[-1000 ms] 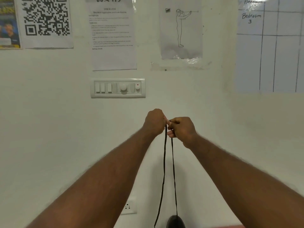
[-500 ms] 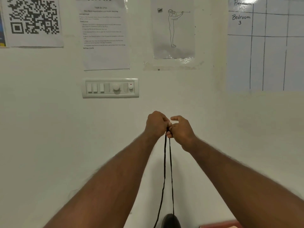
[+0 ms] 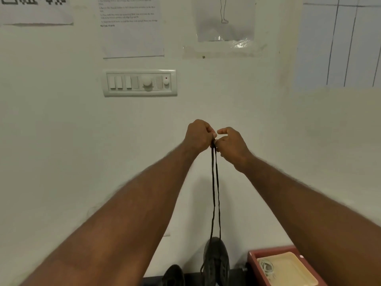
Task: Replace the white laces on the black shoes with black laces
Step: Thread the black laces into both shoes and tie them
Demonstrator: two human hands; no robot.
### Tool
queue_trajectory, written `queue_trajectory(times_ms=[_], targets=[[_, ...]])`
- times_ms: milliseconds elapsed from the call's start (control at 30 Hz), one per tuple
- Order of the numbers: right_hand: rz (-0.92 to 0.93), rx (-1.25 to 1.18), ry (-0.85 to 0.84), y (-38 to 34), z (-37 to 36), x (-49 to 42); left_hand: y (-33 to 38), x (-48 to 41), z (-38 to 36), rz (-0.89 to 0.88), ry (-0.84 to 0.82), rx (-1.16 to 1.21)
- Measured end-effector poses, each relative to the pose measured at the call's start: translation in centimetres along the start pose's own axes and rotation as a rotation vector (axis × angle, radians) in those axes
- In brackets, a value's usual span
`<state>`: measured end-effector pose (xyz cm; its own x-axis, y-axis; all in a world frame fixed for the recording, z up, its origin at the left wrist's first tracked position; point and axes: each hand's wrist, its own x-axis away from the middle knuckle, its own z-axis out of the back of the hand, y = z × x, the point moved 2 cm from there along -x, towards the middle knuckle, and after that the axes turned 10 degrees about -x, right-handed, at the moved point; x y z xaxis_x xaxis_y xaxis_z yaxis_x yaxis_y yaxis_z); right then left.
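Both arms reach out in front of the wall. My left hand (image 3: 199, 135) and my right hand (image 3: 232, 143) meet at chest height, each pinching an end of the black lace (image 3: 215, 193). The lace's two strands hang straight down, close together, to a black shoe (image 3: 216, 260) at the bottom edge, where they run into its eyelets. A second black shoe (image 3: 172, 274) lies to its left, partly cut off by the frame. White laces (image 3: 268, 268) lie coiled in a cream tray at the bottom right.
A red box (image 3: 268, 251) holding the cream tray (image 3: 292, 267) sits at the bottom right. The white wall carries a switch panel (image 3: 140, 82), taped papers (image 3: 132, 38) and a whiteboard (image 3: 340, 42). A dark surface shows under the shoes.
The view has tilted downward, bringing both shoes and the red box into sight. The two lace strands now hang closer together. Both hands keep their grip on the lace ends.
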<state>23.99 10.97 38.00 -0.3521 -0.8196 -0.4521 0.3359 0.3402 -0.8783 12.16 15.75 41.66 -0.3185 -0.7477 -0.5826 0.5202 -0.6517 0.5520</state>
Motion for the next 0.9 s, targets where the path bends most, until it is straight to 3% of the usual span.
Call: queue_trajectory(times_ms=[167,433,567,767,900], targets=[[-0.054,0.132,-0.14,3.6,-0.3,1.9,-1.8,0.6,0.2,0.07,0.131,0.041],[-0.279,0.48,-0.298,17.2,-2.9,7.6,-7.9,6.6,-2.4,0.242,0.241,0.163],[-0.401,0.53,-0.329,24.7,-3.3,12.0,-10.2,10.0,-3.8,0.343,0.37,0.27],[-0.584,0.604,-0.329,35.9,-3.4,16.3,-15.9,15.4,-9.0,0.4,0.242,0.146],[-0.63,0.551,-0.183,39.1,-4.2,15.5,-18.8,17.4,-11.9,0.425,0.143,0.112]])
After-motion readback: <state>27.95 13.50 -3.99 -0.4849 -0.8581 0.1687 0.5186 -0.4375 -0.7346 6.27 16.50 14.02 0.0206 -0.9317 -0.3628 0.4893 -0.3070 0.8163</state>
